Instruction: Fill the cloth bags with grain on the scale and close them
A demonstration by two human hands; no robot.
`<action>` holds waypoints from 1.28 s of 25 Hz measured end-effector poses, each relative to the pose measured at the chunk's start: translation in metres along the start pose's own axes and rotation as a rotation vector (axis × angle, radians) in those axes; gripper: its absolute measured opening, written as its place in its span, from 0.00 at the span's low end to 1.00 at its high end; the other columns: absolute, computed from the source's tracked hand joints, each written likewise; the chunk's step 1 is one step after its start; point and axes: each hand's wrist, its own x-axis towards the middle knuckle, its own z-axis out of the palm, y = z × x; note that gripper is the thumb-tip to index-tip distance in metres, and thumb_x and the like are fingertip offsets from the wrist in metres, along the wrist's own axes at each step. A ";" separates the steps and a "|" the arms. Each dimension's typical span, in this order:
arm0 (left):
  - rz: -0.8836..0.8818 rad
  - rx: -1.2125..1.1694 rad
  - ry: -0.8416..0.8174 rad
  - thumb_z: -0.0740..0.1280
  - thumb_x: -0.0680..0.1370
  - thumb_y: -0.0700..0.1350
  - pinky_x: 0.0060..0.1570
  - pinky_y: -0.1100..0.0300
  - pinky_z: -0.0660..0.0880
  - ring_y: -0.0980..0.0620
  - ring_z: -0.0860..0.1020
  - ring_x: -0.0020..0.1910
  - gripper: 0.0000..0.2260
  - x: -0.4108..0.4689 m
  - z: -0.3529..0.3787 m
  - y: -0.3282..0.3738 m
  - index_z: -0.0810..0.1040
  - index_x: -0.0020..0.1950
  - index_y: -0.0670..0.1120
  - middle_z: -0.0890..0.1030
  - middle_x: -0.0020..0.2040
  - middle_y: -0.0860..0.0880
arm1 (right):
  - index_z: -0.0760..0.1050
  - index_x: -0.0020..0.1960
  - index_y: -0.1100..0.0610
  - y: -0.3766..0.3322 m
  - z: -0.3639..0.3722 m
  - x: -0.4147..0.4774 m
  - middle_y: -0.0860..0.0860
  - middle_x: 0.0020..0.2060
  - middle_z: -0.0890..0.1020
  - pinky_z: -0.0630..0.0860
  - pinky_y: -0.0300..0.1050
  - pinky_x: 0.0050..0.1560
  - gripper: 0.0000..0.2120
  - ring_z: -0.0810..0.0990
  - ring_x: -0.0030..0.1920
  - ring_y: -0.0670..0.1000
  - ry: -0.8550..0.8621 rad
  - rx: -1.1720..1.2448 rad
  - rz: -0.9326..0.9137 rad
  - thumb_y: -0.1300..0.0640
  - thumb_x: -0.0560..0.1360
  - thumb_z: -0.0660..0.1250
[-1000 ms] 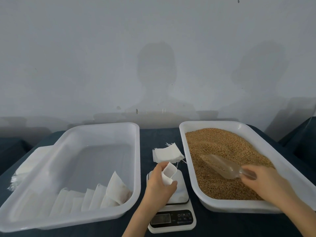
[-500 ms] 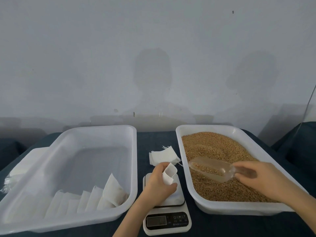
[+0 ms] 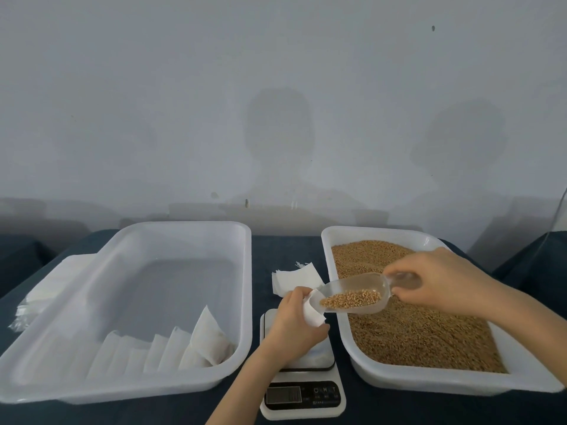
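My left hand (image 3: pixel 294 325) holds a small white cloth bag (image 3: pixel 313 312) upright over the white scale (image 3: pixel 302 391), its mouth held apart. My right hand (image 3: pixel 445 282) grips the handle of a clear plastic scoop (image 3: pixel 352 294) that carries some brown grain. The scoop's lip touches the bag's mouth. To the right stands a white tray (image 3: pixel 399 383) full of grain (image 3: pixel 414 326). A small stack of empty bags (image 3: pixel 296 277) lies on the dark cloth behind the scale.
A large white tray (image 3: pixel 129 391) on the left holds several filled bags (image 3: pixel 208 338) lined along its near wall. More flat white bags (image 3: pixel 46 292) lie stacked beyond its left side. A grey wall rises behind the table.
My right hand lifted the scoop out of the grain tray with grain in it and swung it left to the bag's mouth. My left hand stayed over the scale with the bag.
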 end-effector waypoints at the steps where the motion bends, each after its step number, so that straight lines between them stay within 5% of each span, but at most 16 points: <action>1: 0.008 -0.020 0.001 0.74 0.68 0.49 0.43 0.70 0.70 0.56 0.73 0.54 0.25 0.001 0.001 0.000 0.65 0.60 0.58 0.72 0.57 0.57 | 0.75 0.54 0.34 -0.003 -0.003 0.003 0.32 0.47 0.80 0.78 0.45 0.52 0.13 0.77 0.49 0.36 -0.010 -0.029 -0.009 0.41 0.69 0.66; 7: 0.036 -0.082 0.004 0.74 0.68 0.49 0.53 0.60 0.76 0.54 0.74 0.55 0.23 0.005 0.003 0.000 0.67 0.58 0.56 0.74 0.55 0.56 | 0.76 0.54 0.37 -0.020 -0.019 0.021 0.38 0.49 0.81 0.78 0.49 0.52 0.13 0.77 0.52 0.46 -0.093 -0.166 -0.044 0.40 0.69 0.63; 12: 0.054 -0.109 0.012 0.75 0.69 0.49 0.46 0.68 0.75 0.56 0.76 0.53 0.21 0.007 0.002 -0.004 0.67 0.53 0.60 0.75 0.54 0.55 | 0.77 0.56 0.39 -0.036 -0.026 0.026 0.40 0.46 0.82 0.76 0.46 0.51 0.16 0.76 0.41 0.43 -0.087 -0.253 -0.093 0.40 0.70 0.61; 18: 0.054 -0.121 0.065 0.75 0.69 0.48 0.39 0.77 0.71 0.63 0.77 0.48 0.18 0.009 0.007 -0.008 0.69 0.49 0.61 0.78 0.50 0.56 | 0.77 0.57 0.40 -0.049 -0.031 0.027 0.41 0.50 0.82 0.72 0.43 0.52 0.14 0.77 0.51 0.49 -0.113 -0.314 -0.113 0.44 0.72 0.62; 22: 0.035 -0.108 0.093 0.73 0.69 0.47 0.36 0.75 0.70 0.60 0.77 0.43 0.15 0.012 0.013 -0.008 0.69 0.46 0.59 0.77 0.46 0.55 | 0.78 0.52 0.44 -0.064 -0.036 0.029 0.44 0.39 0.80 0.62 0.39 0.43 0.10 0.75 0.45 0.50 -0.101 -0.447 -0.141 0.48 0.73 0.61; 25: 0.012 -0.117 0.120 0.72 0.70 0.47 0.33 0.74 0.70 0.64 0.76 0.38 0.12 0.013 0.015 -0.007 0.69 0.43 0.57 0.76 0.41 0.54 | 0.77 0.45 0.48 -0.083 -0.039 0.034 0.45 0.33 0.77 0.65 0.46 0.56 0.06 0.72 0.37 0.49 0.023 -0.644 -0.214 0.53 0.71 0.62; 29: -0.031 -0.178 0.150 0.72 0.69 0.47 0.30 0.74 0.70 0.67 0.76 0.38 0.11 0.011 0.014 -0.010 0.70 0.45 0.56 0.77 0.40 0.55 | 0.79 0.49 0.49 -0.104 -0.036 0.030 0.47 0.41 0.80 0.59 0.53 0.66 0.12 0.72 0.46 0.53 0.151 -0.858 -0.304 0.61 0.72 0.62; 32: -0.056 -0.213 0.164 0.71 0.69 0.48 0.32 0.71 0.70 0.61 0.78 0.39 0.11 0.010 0.012 -0.010 0.72 0.48 0.54 0.79 0.42 0.54 | 0.81 0.41 0.48 -0.108 -0.031 0.021 0.46 0.31 0.78 0.66 0.56 0.67 0.11 0.77 0.41 0.53 0.399 -1.052 -0.469 0.63 0.67 0.67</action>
